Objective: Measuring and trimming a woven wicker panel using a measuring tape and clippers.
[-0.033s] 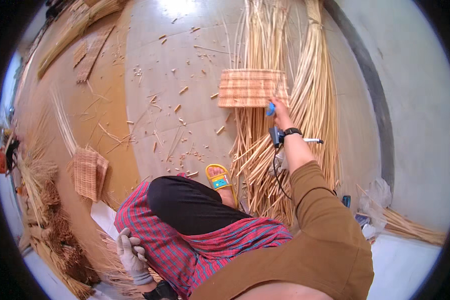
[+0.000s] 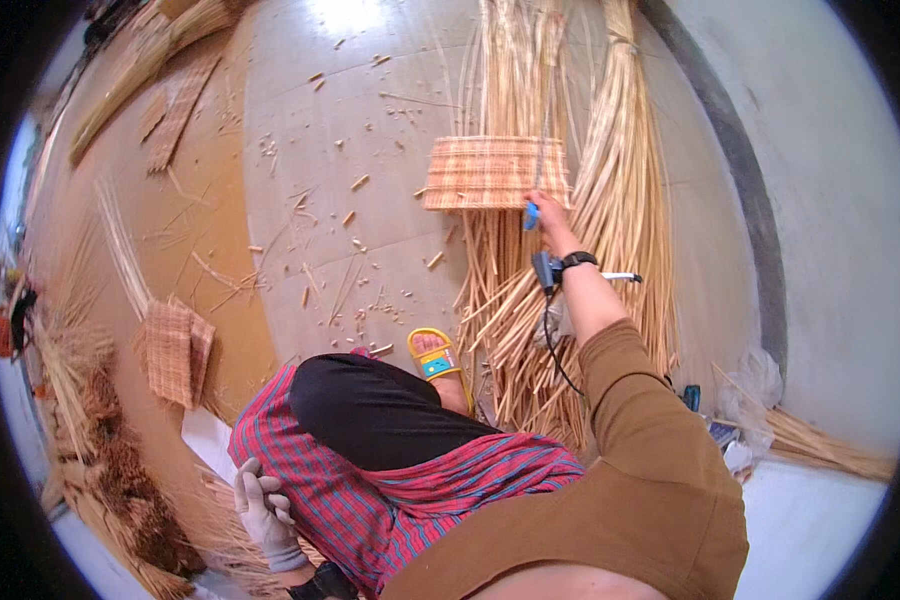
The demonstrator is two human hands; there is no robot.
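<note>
My right hand reaches forward, closed around the blue handle of a long thin rod-like tool. The rod points away from me across a woven wicker panel, which lies on long pale canes. Whether the rod touches the panel I cannot tell. My left hand, in a light grey glove, rests beside my left knee. Its fingers are loosely bent and slightly apart, with nothing visible in them.
A thick cane bundle lies at right, near the wall. At left are more woven panels, a stacked pair, and brown fibre bundles. Short cane offcuts litter the floor. A clear plastic bag sits at lower right.
The rod in my right hand, blurred before, now shows plainly, stretching forward over the panel. My right hand has shifted slightly left in the picture, as has the panel. My left hand stays put.
</note>
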